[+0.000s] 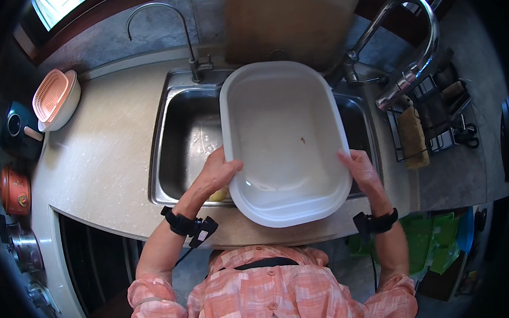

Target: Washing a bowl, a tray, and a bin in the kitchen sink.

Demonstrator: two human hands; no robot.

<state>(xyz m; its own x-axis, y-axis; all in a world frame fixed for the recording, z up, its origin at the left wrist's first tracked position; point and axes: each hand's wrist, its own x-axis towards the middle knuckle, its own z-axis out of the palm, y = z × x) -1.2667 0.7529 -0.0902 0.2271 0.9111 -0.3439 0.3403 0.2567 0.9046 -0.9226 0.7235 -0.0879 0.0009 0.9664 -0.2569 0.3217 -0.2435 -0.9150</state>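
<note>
Both hands hold a white rectangular plastic basin [278, 115] with rounded corners above the double-bowl stainless sink. My left hand [216, 172] grips its left rim, thumb over the edge. On the opposite rim is my right hand [360, 169], its thumb also on the edge. A small brown scrap lies on the basin's inner surface, which has some wet shine. The left sink bowl [187, 128] shows partly, with a yellowish thing [219, 194] low in it, half hidden by my left wrist and the basin. Most of the right sink bowl [357, 124] is covered by the basin.
A slim faucet [190, 46] and a large chrome faucet [428, 36] rise behind the sink. A wooden board [291, 25] leans at the back. To the right, a black rack [433, 117] holds a sponge [413, 137]. A pink colander [51, 95] sits in a white bowl [71, 101] at left.
</note>
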